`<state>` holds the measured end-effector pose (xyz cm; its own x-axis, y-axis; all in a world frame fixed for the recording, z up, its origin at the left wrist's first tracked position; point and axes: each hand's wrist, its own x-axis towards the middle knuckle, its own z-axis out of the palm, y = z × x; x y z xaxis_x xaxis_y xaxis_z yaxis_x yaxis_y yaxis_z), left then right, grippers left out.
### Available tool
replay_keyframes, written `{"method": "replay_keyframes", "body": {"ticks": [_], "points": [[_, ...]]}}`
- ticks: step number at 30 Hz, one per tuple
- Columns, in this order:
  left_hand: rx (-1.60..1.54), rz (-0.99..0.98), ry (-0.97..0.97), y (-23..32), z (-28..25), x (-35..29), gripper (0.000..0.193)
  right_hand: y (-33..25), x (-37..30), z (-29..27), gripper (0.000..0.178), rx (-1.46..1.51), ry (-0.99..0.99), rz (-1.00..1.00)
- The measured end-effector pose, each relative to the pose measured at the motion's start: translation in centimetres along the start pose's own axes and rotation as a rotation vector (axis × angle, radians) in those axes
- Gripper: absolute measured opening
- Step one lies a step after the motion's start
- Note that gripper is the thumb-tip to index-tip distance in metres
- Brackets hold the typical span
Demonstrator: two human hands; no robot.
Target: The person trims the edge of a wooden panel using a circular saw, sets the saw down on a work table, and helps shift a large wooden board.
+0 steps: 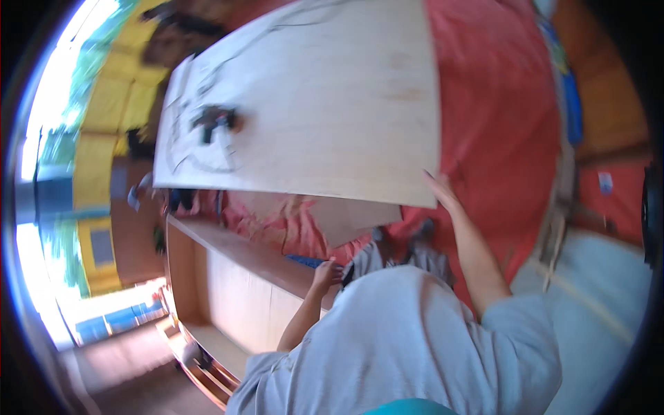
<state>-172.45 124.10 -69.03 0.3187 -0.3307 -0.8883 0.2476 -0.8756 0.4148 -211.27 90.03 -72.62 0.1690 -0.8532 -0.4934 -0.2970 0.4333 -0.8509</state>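
A large pale board point(332, 124) lies flat in front of me, like a tabletop. My right hand point(443, 191) is at its near right corner, fingers stretched out along the edge and nothing gripped. My left hand point(326, 275) is low beside my body, next to the top edge of a wooden cabinet point(242, 290); its fingers are blurred, and I cannot tell whether they touch that edge. On the board's left part rests a dark power tool point(214, 121), too smeared to name its kind, with a dark cable point(259, 38) running along the far side.
Red sheeting point(494, 124) covers the ground to the right and under the board. The open-fronted cabinet stands close on my left. Beyond it, a wooden frame piece point(200, 373) lies lower left. Yellow panels point(104, 145) stand at the far left. A blue item point(570, 104) is at the right.
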Motion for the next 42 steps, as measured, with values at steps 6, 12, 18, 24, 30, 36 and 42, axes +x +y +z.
{"method": "replay_keyframes", "body": {"ticks": [6,12,18,24,30,36,42], "points": [[0.904,0.417,-0.187,3.9,0.5,-0.8,0.047,-2.5,-4.4,-3.3,0.048,-0.766,0.155,-0.192],[1.206,0.642,-0.120,10.0,-9.7,3.5,0.042,-16.7,-18.4,9.6,0.034,-0.954,-1.202,-0.614],[0.628,0.607,0.750,22.0,-15.0,6.6,0.042,-19.6,-35.8,25.0,0.044,-0.781,-2.035,-1.090],[0.411,0.731,0.320,17.8,-11.2,0.0,0.045,-17.7,-20.0,21.1,0.027,-0.424,-0.800,-0.366],[0.694,0.264,0.223,-6.9,-9.3,8.5,0.037,-30.6,-40.2,20.2,0.045,-0.147,-1.549,-0.966],[0.766,0.419,0.196,-5.7,-0.1,6.7,0.039,-16.0,-42.9,25.8,0.036,-0.421,-1.767,-1.060],[0.790,0.494,0.117,-9.2,8.6,4.5,0.043,-14.6,-36.1,22.6,0.036,-1.110,-1.339,-1.014]]}}
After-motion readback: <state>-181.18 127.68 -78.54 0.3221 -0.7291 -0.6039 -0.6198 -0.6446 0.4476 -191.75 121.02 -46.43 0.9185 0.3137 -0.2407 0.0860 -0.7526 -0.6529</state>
